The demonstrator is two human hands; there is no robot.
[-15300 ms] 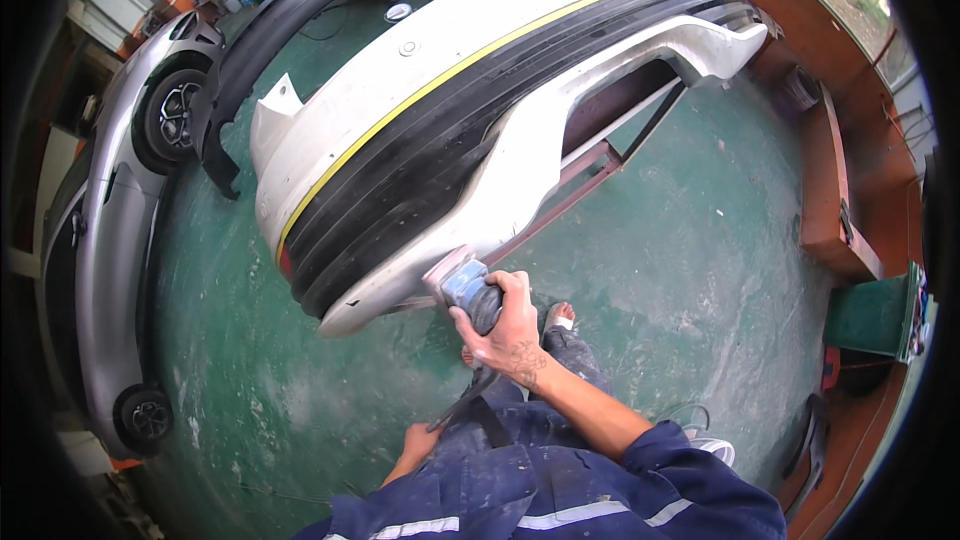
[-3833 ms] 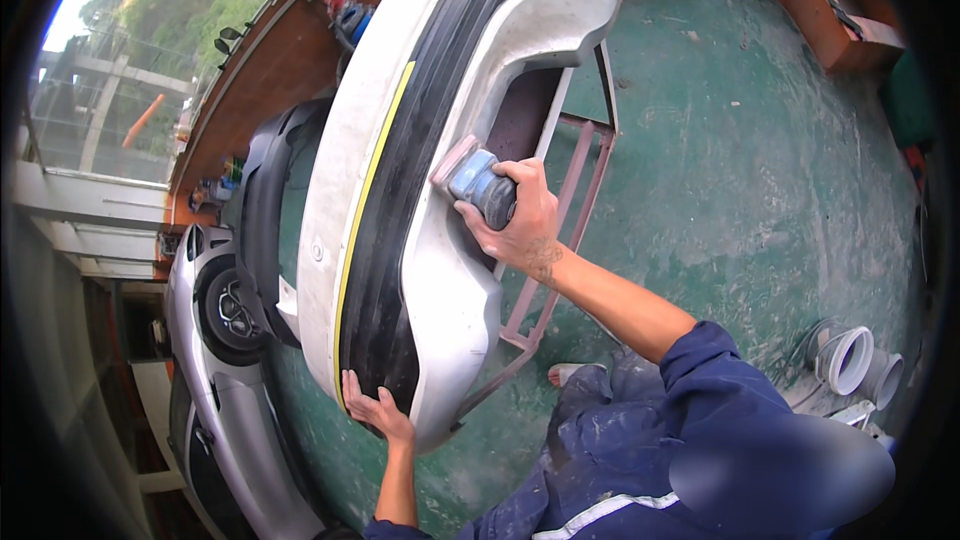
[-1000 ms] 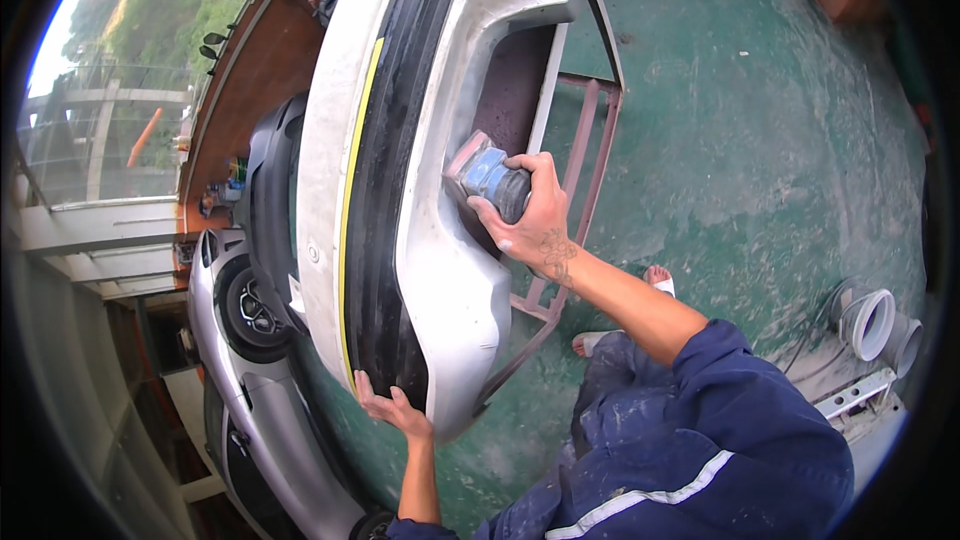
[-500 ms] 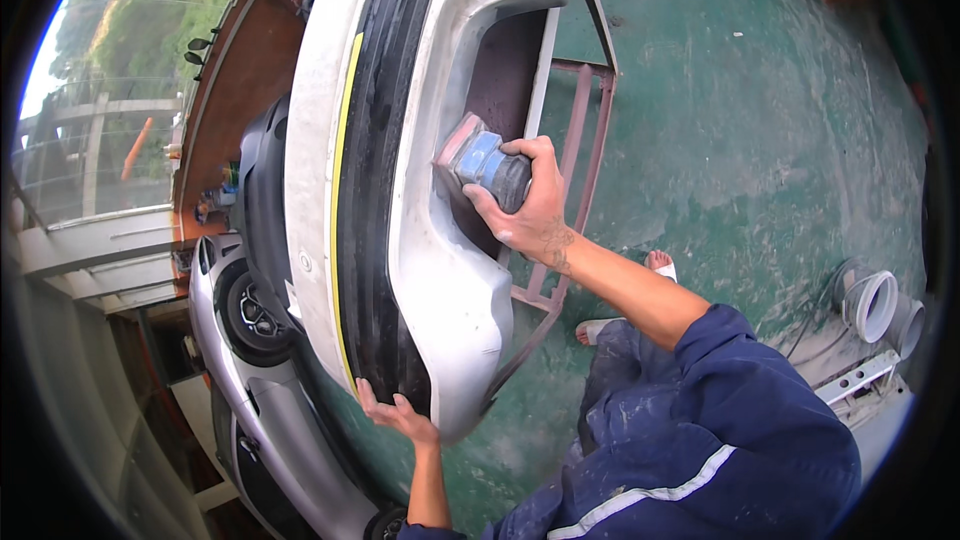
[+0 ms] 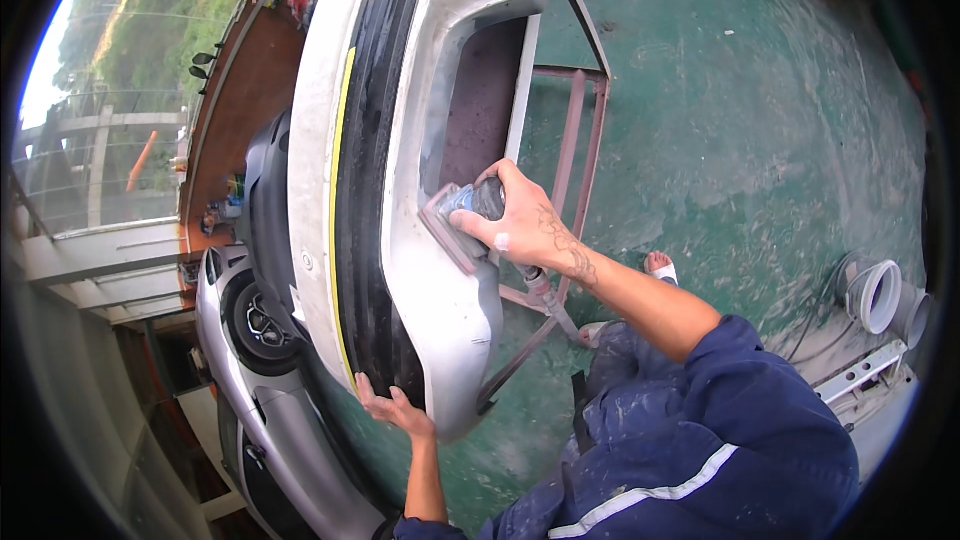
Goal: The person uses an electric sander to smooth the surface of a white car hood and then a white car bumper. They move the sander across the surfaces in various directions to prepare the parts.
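Observation:
A car bumper point(image 5: 440, 310), white and silver-grey with a black middle strip point(image 5: 370, 180) and a yellow line of tape point(image 5: 337, 190), stretches upright through the view. My right hand point(image 5: 530, 220) is wrapped round a small power sander point(image 5: 470, 202) with a blue and black body. Its flat pad point(image 5: 448, 230) lies against the silver part, at the lower corner of the bumper's recess. A hose point(image 5: 550, 300) trails from the sander below my wrist. My left hand point(image 5: 398, 410) rests on the bumper's near end, fingers stretched out and thumb apart.
A reddish metal stand point(image 5: 572, 140) supports the bumper over the green floor point(image 5: 730, 160). Pale buckets point(image 5: 872, 298) and a metal rail point(image 5: 865, 377) are at the right. A silver car point(image 5: 290, 420) is parked at the left, near a dark bumper-like part point(image 5: 265, 210).
My right hand has brought the sander down and slightly left, from the recess's side edge to its lower corner. The hose now shows. My left hand stays at the bumper's end.

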